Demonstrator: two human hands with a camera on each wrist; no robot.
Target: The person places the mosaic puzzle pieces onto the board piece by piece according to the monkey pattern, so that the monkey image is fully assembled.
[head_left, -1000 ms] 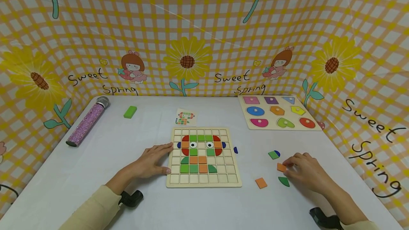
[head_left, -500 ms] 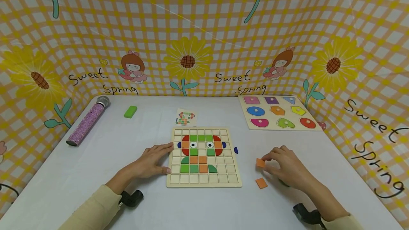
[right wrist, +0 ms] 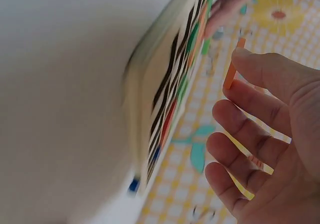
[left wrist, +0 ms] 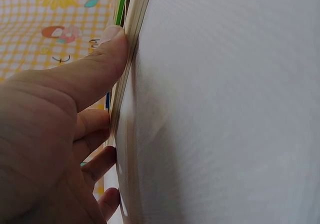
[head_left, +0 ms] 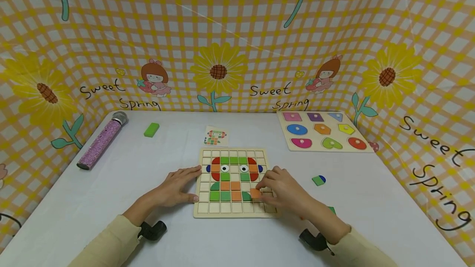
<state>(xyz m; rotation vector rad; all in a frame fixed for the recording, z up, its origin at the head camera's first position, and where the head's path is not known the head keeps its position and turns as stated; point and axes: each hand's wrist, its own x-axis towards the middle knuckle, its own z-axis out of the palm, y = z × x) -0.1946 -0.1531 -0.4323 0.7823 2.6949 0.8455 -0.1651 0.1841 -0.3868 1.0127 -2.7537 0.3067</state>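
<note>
A square wooden grid board (head_left: 226,208) lies on the table, partly filled with green, orange, red and blue tiles and two eye tiles. My left hand (head_left: 174,188) rests at its left edge; in the left wrist view the thumb (left wrist: 112,49) and fingers touch the board's side (left wrist: 131,39). Over the board's right part, my right hand (head_left: 287,193) pinches an orange square tile (head_left: 255,193) between thumb and index finger. In the right wrist view this tile (right wrist: 234,67) is edge-on, apart from the board (right wrist: 145,94). It hangs beside a green quarter-round tile (head_left: 246,196).
Right of the board lie a green tile with a blue half-round (head_left: 318,180) and a partly hidden green piece (head_left: 331,209). Behind the board sits a pattern card (head_left: 216,136). Farther out are a shape puzzle (head_left: 326,131), a green block (head_left: 151,129) and a glittery microphone (head_left: 102,141).
My right hand has picked the orange tile off the table and carried it left over the board. The left hand has stayed at the board's edge.
</note>
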